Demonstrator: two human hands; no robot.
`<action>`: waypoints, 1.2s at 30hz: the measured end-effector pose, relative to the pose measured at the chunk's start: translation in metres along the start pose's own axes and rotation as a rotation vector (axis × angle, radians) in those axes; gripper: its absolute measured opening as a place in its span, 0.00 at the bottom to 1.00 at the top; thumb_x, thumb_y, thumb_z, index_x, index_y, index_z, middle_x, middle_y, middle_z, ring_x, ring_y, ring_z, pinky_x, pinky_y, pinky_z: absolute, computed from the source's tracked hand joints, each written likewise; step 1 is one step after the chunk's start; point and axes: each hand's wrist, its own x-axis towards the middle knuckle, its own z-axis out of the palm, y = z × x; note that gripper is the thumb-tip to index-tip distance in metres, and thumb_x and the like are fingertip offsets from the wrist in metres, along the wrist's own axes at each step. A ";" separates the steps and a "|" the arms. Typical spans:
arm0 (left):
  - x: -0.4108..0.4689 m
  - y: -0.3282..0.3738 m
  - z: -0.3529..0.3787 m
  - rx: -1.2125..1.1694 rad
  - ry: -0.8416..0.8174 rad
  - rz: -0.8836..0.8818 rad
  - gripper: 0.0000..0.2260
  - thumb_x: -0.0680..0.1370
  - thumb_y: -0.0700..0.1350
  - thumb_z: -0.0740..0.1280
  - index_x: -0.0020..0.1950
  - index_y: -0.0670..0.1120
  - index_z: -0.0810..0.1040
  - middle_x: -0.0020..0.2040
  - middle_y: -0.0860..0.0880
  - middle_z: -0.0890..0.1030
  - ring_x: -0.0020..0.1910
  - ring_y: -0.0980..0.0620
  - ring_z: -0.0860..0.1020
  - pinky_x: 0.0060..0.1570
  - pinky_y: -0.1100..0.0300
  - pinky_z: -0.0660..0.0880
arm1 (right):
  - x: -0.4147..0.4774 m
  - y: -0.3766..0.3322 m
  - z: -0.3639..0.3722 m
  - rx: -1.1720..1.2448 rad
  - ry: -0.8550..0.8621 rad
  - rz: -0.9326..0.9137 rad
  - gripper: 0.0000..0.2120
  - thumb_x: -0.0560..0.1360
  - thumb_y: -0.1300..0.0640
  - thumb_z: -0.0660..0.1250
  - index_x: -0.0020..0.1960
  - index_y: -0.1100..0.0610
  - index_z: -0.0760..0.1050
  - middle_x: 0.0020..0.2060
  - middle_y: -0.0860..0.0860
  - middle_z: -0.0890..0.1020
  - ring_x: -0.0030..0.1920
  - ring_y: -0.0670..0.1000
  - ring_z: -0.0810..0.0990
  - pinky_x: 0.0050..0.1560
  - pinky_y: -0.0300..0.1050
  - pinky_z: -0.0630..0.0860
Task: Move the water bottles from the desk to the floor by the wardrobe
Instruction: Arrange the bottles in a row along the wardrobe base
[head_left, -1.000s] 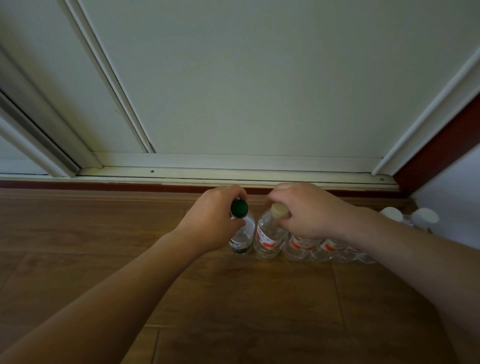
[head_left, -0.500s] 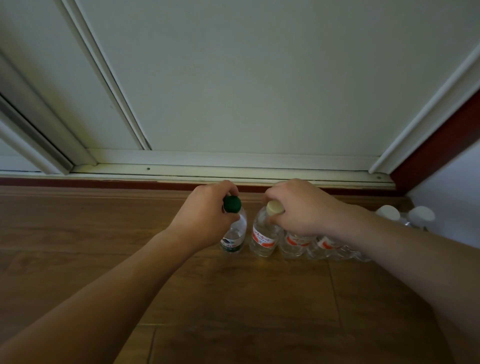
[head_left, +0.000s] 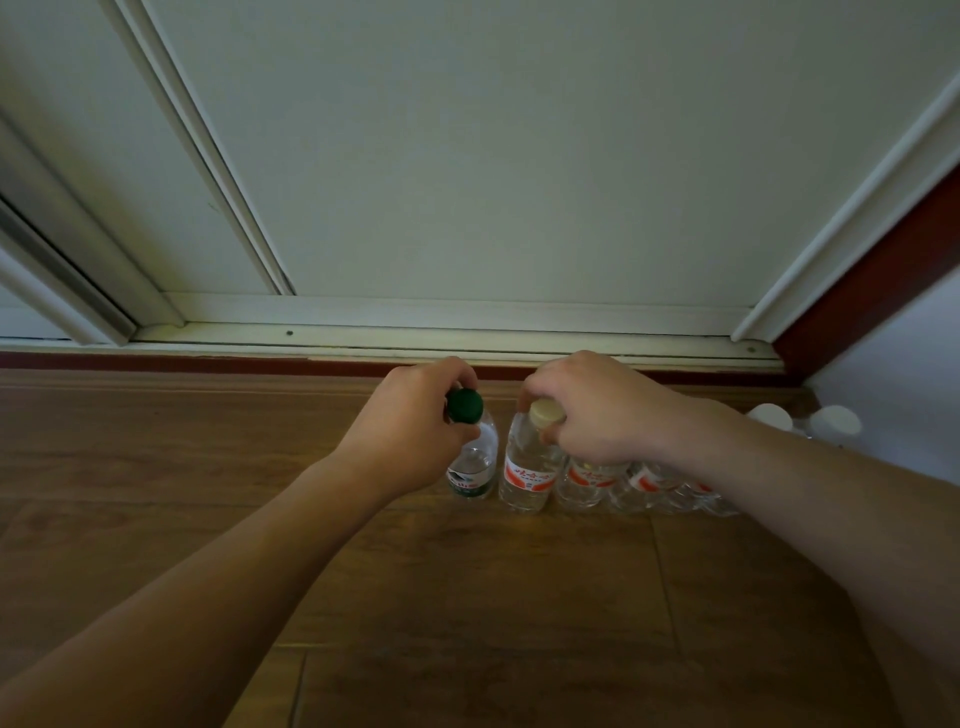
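Wood floor (head_left: 467, 597) at foot of white wardrobe (head_left: 519, 156). Little changed over last second: my left grip (head_left: 410, 436) stays pinched round green-capped bottle (head_left: 475, 465) at cap, right grip (head_left: 597, 415) clamped on cream-capped bottle (head_left: 527, 467). Both stand on floor, ending row of bottles (head_left: 592, 480) running right. Placement looks done; release next. Open floor left and toward me; wardrobe rail (head_left: 467, 338) close behind.

Left hand (head_left: 410, 436) and right hand (head_left: 597, 415), fingers (head_left: 540, 387) curled.
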 end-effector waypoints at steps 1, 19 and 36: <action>0.000 0.000 0.000 0.000 -0.003 0.000 0.18 0.72 0.43 0.74 0.60 0.54 0.75 0.51 0.56 0.78 0.47 0.59 0.76 0.44 0.70 0.72 | 0.000 0.000 0.000 -0.004 -0.003 0.001 0.11 0.69 0.60 0.70 0.49 0.49 0.78 0.43 0.45 0.80 0.43 0.46 0.78 0.44 0.49 0.80; 0.001 0.002 0.002 -0.039 -0.028 0.010 0.17 0.72 0.45 0.75 0.58 0.54 0.75 0.51 0.55 0.79 0.47 0.58 0.77 0.49 0.57 0.79 | 0.000 0.001 -0.003 -0.017 -0.030 0.006 0.12 0.66 0.64 0.67 0.48 0.53 0.79 0.44 0.49 0.81 0.44 0.50 0.79 0.45 0.54 0.81; 0.006 0.002 0.005 -0.054 -0.030 0.007 0.17 0.71 0.45 0.76 0.55 0.56 0.76 0.46 0.59 0.77 0.44 0.61 0.76 0.42 0.68 0.74 | -0.001 0.001 -0.001 0.036 0.004 -0.019 0.13 0.68 0.64 0.68 0.49 0.50 0.79 0.44 0.46 0.80 0.44 0.47 0.78 0.44 0.50 0.80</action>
